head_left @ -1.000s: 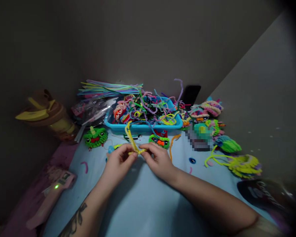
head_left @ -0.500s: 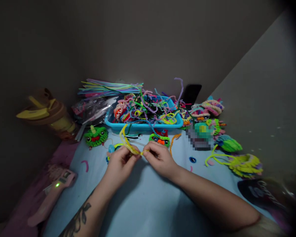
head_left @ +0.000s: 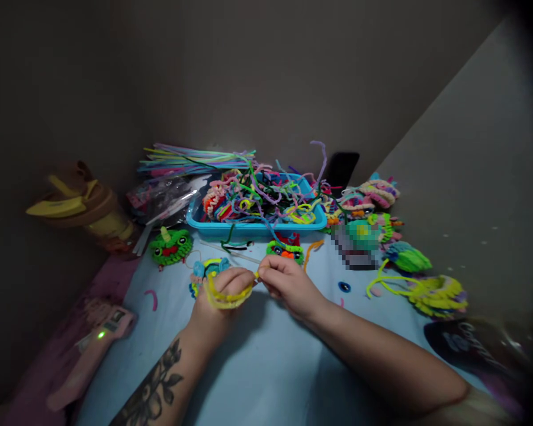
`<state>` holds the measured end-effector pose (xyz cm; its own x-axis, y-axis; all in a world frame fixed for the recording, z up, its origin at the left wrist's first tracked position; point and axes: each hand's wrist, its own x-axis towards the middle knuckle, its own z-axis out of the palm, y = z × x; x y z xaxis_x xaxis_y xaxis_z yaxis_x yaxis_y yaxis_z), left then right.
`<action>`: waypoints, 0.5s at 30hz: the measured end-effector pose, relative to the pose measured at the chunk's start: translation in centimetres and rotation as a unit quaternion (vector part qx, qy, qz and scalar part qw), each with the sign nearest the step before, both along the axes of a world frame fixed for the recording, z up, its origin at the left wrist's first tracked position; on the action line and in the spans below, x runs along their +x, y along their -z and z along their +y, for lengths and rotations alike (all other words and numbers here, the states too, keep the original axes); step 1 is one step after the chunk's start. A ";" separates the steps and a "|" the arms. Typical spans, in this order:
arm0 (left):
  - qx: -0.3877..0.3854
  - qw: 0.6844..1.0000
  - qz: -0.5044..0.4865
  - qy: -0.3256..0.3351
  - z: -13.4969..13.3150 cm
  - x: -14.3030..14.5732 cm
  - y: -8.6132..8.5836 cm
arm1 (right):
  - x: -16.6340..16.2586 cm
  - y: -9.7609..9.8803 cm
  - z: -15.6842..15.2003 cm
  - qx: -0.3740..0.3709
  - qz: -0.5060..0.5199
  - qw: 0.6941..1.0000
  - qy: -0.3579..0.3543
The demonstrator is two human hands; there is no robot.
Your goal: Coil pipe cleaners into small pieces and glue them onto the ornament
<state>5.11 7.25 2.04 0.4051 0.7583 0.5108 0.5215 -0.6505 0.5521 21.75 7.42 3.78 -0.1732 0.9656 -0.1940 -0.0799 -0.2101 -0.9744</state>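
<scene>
A yellow pipe cleaner (head_left: pixel 231 299) loops over the back of my left hand (head_left: pixel 224 296), whose fingers are closed on it. My right hand (head_left: pixel 288 284) pinches the pipe cleaner's other end close to the left fingertips. Both hands are held above the pale blue table cover (head_left: pixel 249 367). Just behind my left hand lies a blue and yellow fuzzy piece (head_left: pixel 211 267), partly hidden by it. Beyond my right hand sits a green fuzzy face (head_left: pixel 285 251) with dark eyes and an orange mouth. An orange pipe cleaner piece (head_left: pixel 311 251) lies beside that face.
A blue tray (head_left: pixel 257 225) heaped with coloured pipe cleaners stands behind. A green horned face (head_left: pixel 171 245) lies left, near a pink glue gun (head_left: pixel 93 355) with a lit green light. Yellow-green fuzzy work (head_left: pixel 439 296) and a blue-black eye (head_left: pixel 344 287) lie right. A phone (head_left: pixel 343 171) leans behind.
My left hand has turned over, and the yellow pipe cleaner loop has swung from above the fingers down across its back. The right hand keeps its pinch nearly in place.
</scene>
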 end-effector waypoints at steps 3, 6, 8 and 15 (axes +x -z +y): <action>0.006 1.000 0.020 -0.010 -0.2 -0.3 0.0 | -0.1 -0.2 0.1 -0.046 0.020 0.999 -0.008; 0.001 1.000 0.010 -0.024 -0.2 -0.4 -0.1 | 0.0 -0.5 0.2 -0.018 -0.019 0.999 -0.027; -0.007 0.999 -0.029 -0.039 -0.1 -0.3 -0.4 | 0.1 -0.5 0.2 0.051 -0.055 0.996 -0.037; -0.242 0.951 -0.177 -0.073 -0.3 0.8 -2.1 | 0.7 -0.5 -0.1 0.289 -0.200 0.936 -0.019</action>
<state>5.91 6.93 4.13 0.1448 0.9744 0.1722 0.3132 -0.2102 0.9261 22.48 7.33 4.27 -0.2347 0.9237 0.3027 0.3132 0.3667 -0.8760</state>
